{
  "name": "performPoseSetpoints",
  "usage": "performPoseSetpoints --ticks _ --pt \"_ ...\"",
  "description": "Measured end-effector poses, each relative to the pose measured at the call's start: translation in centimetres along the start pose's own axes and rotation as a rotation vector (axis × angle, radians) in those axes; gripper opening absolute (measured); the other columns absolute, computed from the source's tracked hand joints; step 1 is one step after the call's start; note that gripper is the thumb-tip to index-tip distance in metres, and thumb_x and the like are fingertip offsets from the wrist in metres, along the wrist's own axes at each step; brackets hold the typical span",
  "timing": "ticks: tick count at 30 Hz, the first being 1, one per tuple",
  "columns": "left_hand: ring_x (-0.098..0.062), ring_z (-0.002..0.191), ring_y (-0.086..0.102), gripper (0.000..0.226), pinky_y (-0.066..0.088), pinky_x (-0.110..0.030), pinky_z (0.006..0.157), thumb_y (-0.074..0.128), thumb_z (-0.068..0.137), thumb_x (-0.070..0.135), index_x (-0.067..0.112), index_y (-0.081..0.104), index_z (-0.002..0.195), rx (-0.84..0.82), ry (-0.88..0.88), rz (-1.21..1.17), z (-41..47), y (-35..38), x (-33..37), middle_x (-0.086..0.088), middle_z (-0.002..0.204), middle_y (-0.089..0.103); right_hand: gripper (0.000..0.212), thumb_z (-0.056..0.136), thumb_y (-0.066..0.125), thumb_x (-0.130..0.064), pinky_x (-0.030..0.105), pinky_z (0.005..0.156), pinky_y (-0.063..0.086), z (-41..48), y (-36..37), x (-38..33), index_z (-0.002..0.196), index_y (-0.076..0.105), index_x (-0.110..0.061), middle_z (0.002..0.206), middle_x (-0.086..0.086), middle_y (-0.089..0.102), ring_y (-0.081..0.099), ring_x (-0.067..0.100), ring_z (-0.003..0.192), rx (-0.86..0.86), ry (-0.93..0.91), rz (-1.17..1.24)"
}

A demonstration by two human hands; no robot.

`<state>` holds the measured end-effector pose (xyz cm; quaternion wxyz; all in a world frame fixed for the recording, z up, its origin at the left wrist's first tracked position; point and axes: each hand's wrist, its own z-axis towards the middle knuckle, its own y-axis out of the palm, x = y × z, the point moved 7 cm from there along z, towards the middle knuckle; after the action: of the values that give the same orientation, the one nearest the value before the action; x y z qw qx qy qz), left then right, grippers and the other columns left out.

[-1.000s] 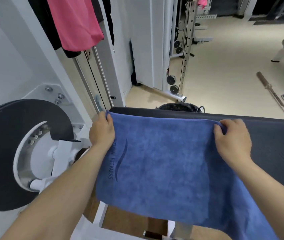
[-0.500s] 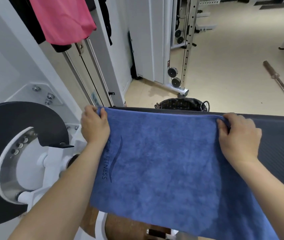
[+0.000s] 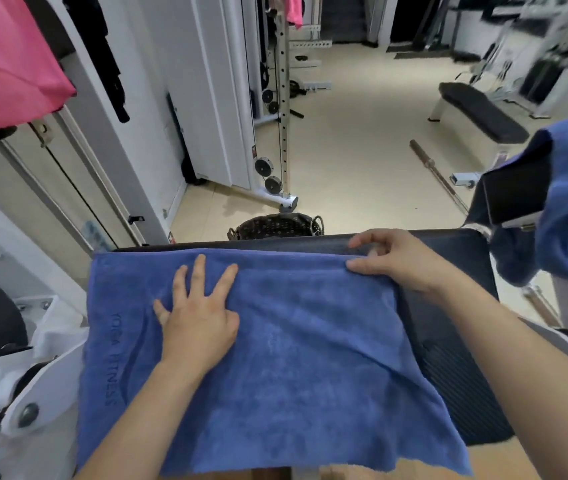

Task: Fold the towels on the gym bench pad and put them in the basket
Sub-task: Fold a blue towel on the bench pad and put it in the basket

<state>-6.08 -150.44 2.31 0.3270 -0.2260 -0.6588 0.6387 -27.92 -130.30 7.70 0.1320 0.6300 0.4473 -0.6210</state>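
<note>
Left hand [image 3: 199, 320] has released the towel [image 3: 293, 368], pressing it straight-fingered onto the counter [image 3: 449, 362]; right hand [image 3: 400, 259] fingers pinch its corner, so folding can begin.

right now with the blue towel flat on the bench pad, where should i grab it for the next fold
Probably the near corners of the blue towel, from your side: that edge hangs free off the bench pad, so it lifts easily, while the far edge lies flat.
</note>
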Motion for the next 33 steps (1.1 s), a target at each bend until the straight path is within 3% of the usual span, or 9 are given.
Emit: performPoseSetpoints --ticks 5,8,12,15,18,20,23,28,33 --pt "-0.025 0.146 -0.002 0.070 0.026 -0.068 0.105 0.045 0.086 0.032 0.047 0.015 0.148 -0.019 -0.017 0.007 0.3 -0.8 -0.2 0.003 0.162 -0.005 0.007 0.073 0.078 -0.023 0.031 0.067 0.047 -1.8 -4.1 2.0 0.078 0.076 -0.019 0.075 0.005 0.073 0.062 0.014 0.069 -0.186 0.163 -0.449" --pt "-0.026 0.144 0.003 0.071 0.031 -0.067 0.102 0.049 0.082 0.032 0.046 0.020 0.146 -0.020 -0.017 0.010 0.7 -1.2 -0.1 0.002 0.161 0.001 0.015 0.076 0.076 -0.028 0.028 0.059 0.043 -1.7 -8.8 1.8 0.065 0.071 -0.018 0.062 -0.001 0.065 0.056 0.015 0.062 0.087 0.162 -0.636" --pt "-0.028 0.141 0.007 0.071 0.037 -0.064 0.099 0.052 0.081 0.030 0.046 0.021 0.143 -0.080 -0.034 0.007 1.1 -2.0 0.2 0.002 0.159 0.003 0.027 0.082 0.066 -0.036 0.032 0.060 0.042 -1.8 -10.3 1.8 0.064 0.060 -0.017 0.061 -0.003 0.059 0.054 0.017 0.064 0.448 0.038 -0.519" --pt "-0.031 0.138 0.018 0.062 0.042 -0.056 0.093 0.052 0.082 0.023 0.035 0.030 0.139 -0.064 -0.063 0.111 1.3 -3.4 1.8 -0.006 0.156 0.017 0.028 0.088 0.059 -0.042 0.030 0.056 0.039 -1.5 -9.2 3.1 0.072 0.057 -0.020 0.068 -0.005 0.061 0.055 0.017 0.068 0.450 0.040 -0.530" --pt "-0.034 0.113 0.046 0.041 0.046 -0.043 0.067 0.055 0.080 0.010 0.012 0.057 0.120 0.205 0.193 0.070 1.2 -4.7 6.8 -0.011 0.133 0.048 0.018 0.088 0.059 -0.040 0.031 0.061 0.045 -1.6 -9.5 4.2 0.083 0.060 -0.022 0.076 -0.009 0.062 0.058 0.017 0.076 0.475 0.055 -0.572" --pt "-0.031 0.104 0.052 0.037 0.048 -0.038 0.058 0.053 0.082 0.010 0.013 0.061 0.117 0.227 0.381 -0.057 1.2 -4.0 10.3 -0.007 0.124 0.054 0.007 0.082 0.061 -0.028 0.031 0.065 0.047 -1.6 -9.9 4.9 0.088 0.058 -0.027 0.080 -0.011 0.060 0.057 0.017 0.080 0.414 0.084 -0.617" --pt "-0.030 0.104 0.057 0.037 0.050 -0.041 0.066 0.047 0.084 0.019 0.021 0.065 0.117 0.221 0.507 -0.075 1.8 -2.4 13.3 -0.007 0.121 0.058 0.009 0.073 0.061 -0.020 0.035 0.070 0.054 -1.7 -10.9 5.6 0.080 0.061 -0.025 0.080 -0.007 0.064 0.060 0.016 0.077 0.274 0.171 -0.714" --pt "-0.025 0.091 0.058 0.027 0.045 -0.039 0.064 0.047 0.085 0.024 0.024 0.070 0.101 0.363 0.471 -0.153 3.0 -2.0 13.3 0.000 0.107 0.061 0.015 0.075 0.057 -0.018 0.039 0.069 0.056 -1.4 -13.9 6.8 0.072 0.072 -0.015 0.069 0.007 0.070 0.065 0.027 0.073 0.296 0.229 -0.648" --pt "-0.027 0.083 0.055 0.016 0.039 -0.038 0.062 0.060 0.091 0.022 0.020 0.068 0.105 0.457 0.389 -0.165 4.0 -2.2 13.8 -0.003 0.099 0.059 0.010 0.080 0.063 -0.014 0.038 0.071 0.054 -0.9 -15.4 7.4 0.076 0.072 -0.013 0.073 0.006 0.070 0.066 0.026 0.079 0.535 0.117 -0.310"
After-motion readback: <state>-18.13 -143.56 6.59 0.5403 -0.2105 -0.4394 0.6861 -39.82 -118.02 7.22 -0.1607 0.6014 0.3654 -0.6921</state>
